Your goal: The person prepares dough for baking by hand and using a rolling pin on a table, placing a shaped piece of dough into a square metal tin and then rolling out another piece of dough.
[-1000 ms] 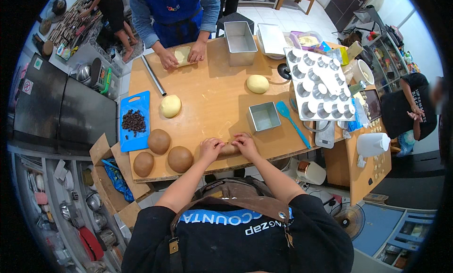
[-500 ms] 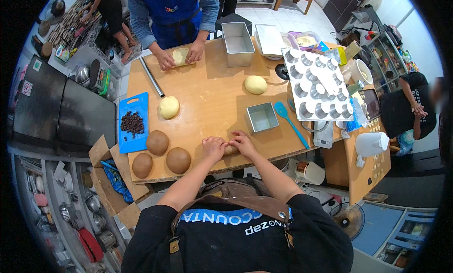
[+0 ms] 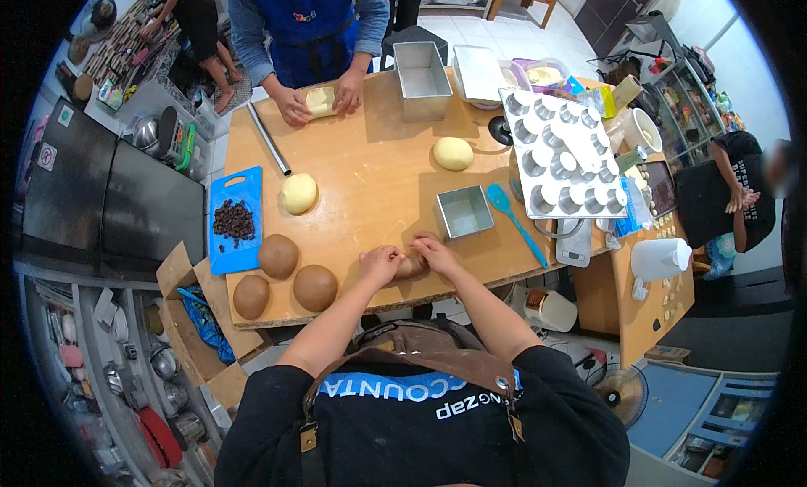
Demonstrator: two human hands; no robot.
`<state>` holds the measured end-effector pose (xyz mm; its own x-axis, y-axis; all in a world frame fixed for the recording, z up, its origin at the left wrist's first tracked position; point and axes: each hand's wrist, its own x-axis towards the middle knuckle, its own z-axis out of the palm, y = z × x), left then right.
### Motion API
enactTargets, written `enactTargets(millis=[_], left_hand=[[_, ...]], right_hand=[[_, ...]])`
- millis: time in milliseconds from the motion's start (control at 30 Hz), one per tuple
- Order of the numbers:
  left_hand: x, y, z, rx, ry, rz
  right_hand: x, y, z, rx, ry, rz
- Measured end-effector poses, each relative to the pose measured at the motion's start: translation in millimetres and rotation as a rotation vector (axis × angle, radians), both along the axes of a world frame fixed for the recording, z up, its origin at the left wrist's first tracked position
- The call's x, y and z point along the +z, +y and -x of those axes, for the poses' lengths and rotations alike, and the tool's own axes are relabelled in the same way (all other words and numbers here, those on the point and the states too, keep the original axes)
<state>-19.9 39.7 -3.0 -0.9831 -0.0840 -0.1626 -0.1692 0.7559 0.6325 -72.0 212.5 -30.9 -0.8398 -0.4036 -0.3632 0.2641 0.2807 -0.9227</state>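
Observation:
At the near edge of the wooden table (image 3: 370, 193), a small roll of brown dough (image 3: 412, 267) lies between my two hands. My left hand (image 3: 382, 263) is curled at its left end, with fingers bent inward. My right hand (image 3: 433, 253) presses over its right end, its fingertips meeting the dough's upper side. Part of the roll is hidden under my fingers. To the left sit three round brown dough balls, the nearest of them a large brown ball (image 3: 315, 288). Beyond my right hand stands a small square metal tin (image 3: 466, 211).
A blue cutting board (image 3: 248, 256) holds dark chips. Pale dough balls (image 3: 299, 193) and a metal tube (image 3: 268, 139) lie farther off. Across the table a co-worker's hands (image 3: 349, 92) shape pale dough. A turquoise spatula (image 3: 517, 226) and a muffin pan (image 3: 525, 163) are at right.
My fingers have shifted slightly on the brown dough, and more of the roll shows between my hands. The left hand looks more curled. The view has moved a little.

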Motion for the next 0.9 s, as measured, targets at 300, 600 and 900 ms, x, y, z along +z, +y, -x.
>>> enactTargets(millis=[300, 600, 900], left_hand=[[2, -9, 4, -0.065, -0.112, 0.032], [-2, -26, -8, 0.047, -0.163, -0.097], [-17, -21, -14, 0.142, 0.041, -0.374]], right_hand=[[8, -1, 1, 0.246, 0.266, -0.299], [1, -8, -9, 0.079, 0.263, -0.205], [27, -11, -11, 0.031, 0.222, -0.223]])
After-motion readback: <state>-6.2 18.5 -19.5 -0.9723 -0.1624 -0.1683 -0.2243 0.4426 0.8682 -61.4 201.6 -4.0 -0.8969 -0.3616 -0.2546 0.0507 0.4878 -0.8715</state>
